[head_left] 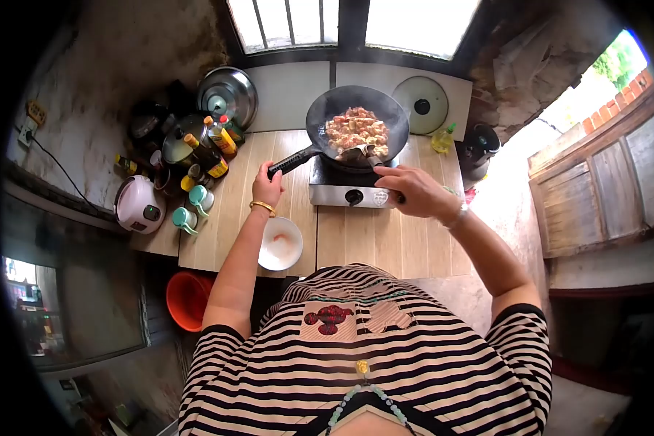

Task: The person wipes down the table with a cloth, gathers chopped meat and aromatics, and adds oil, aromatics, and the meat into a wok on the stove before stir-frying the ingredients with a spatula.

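Note:
A dark wok (320, 120) sits on the gas stove (334, 195), with pieces of browned meat (356, 129) heaped inside it. My left hand (268, 186) is closed around the wok's black handle (294, 161). With my right hand (418, 192) I grip a spatula (356, 153), its metal blade down in the near side of the meat. Just below my left forearm's wrist, a white bowl (280, 244) with a small reddish residue stands on the wooden counter (356, 247).
Bottles (220, 138), turquoise-lidded jars (184, 218) and a rice cooker (140, 204) crowd the left. A glass lid (420, 105) leans behind, right of the wok, near a yellow-green bottle (443, 138). An orange bucket (189, 300) stands below the counter's left side.

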Motion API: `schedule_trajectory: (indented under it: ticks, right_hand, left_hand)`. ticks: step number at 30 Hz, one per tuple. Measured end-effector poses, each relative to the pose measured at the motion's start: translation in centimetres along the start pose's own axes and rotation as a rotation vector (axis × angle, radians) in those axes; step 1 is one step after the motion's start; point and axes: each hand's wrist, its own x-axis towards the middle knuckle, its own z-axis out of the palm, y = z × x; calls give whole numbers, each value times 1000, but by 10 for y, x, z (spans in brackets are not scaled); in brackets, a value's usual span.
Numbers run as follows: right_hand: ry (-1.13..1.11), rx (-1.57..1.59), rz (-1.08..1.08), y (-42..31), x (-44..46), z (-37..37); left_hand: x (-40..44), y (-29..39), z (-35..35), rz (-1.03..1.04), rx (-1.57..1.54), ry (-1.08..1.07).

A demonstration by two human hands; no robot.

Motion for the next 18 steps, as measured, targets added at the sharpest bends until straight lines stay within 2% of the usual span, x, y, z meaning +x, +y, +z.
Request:
schedule_trajectory:
  ticks: [3, 4, 5, 7, 8, 11, 12, 15, 17, 18]
  right_hand:
    - [25, -71, 9, 48, 9, 46]
    - [46, -85, 3, 55, 18, 45]
    - [163, -87, -108, 64, 24, 40]
    - [211, 1, -54, 57, 33, 14]
    - [158, 38, 12, 48, 37, 0]
    - [138, -14, -46, 31, 47, -12]
    - [204, -13, -120, 33, 51, -1]
    - [192, -41, -149, 45, 55, 38]
    - [71, -63, -101, 43, 43, 38]
    - [85, -54, -140, 45, 34, 33]
  left_hand:
    - [-1, 0, -3, -20, -16, -29]
    - [-4, 2, -5, -27, -39, -44]
    - [-8, 3, -8, -37, -59, -59]
    - [-11, -1, -14, -72, -106, -56]
    - [-12, 0, -16, -77, -108, -48]
    - [-22, -7, -14, -118, -182, -30]
    - [-24, -12, -11, -133, -197, -28]
    - [-36, -15, -9, -208, -275, -17]
    - [-48, -18, -11, -268, -340, -6]
    - [-55, -31, -17, -283, -363, -4]
